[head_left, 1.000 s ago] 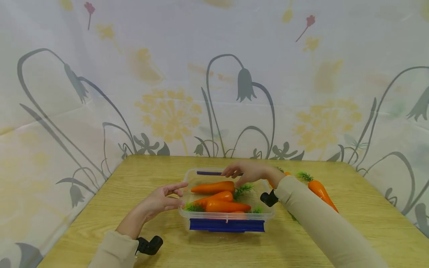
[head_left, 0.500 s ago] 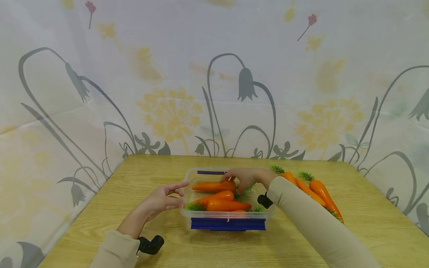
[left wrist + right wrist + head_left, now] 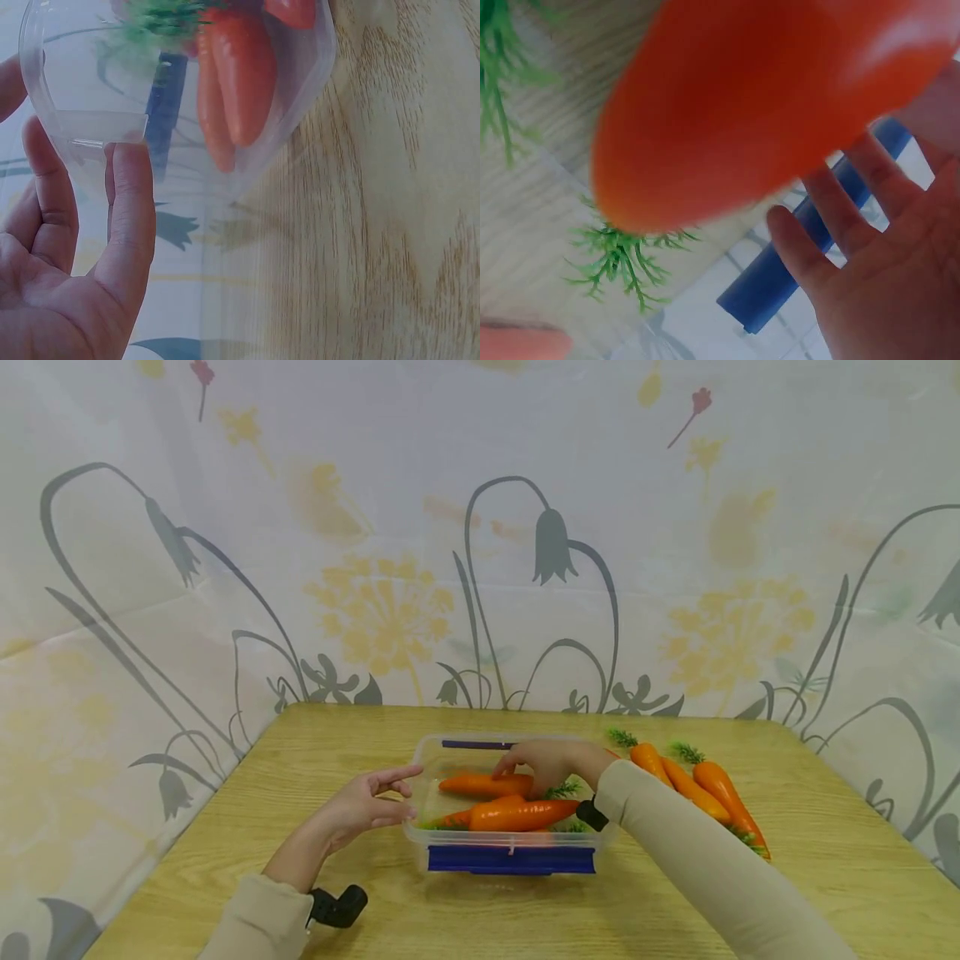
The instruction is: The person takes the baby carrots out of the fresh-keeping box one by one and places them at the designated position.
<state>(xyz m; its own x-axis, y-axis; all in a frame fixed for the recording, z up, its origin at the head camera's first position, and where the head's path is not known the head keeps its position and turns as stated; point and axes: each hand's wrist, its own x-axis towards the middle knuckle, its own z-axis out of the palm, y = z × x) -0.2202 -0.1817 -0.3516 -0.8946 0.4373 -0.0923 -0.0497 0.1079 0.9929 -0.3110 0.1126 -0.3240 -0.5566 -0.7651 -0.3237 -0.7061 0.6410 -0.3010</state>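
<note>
A clear plastic box with blue latches stands on the table, several glossy orange carrots with green tufts lying in it. Over its far side my right hand reaches in, fingers bent over the thick end of the far carrot; that hand hides part of it. A nearer carrot lies across the front of the box. In the right wrist view a large carrot covers some fingertips. My left hand is at the box's left side, fingers mostly straight; its thumb touches a clear side flap.
To the right of the box, several carrots lie on the wooden table, tufts pointing different ways. A patterned cloth hangs behind the table's far edge. Black wrist mounts are strapped to both forearms.
My right hand has lowered into the box onto the far carrot, which has shifted slightly right and towards me. The front carrot has also moved right. My left hand stays in place.
</note>
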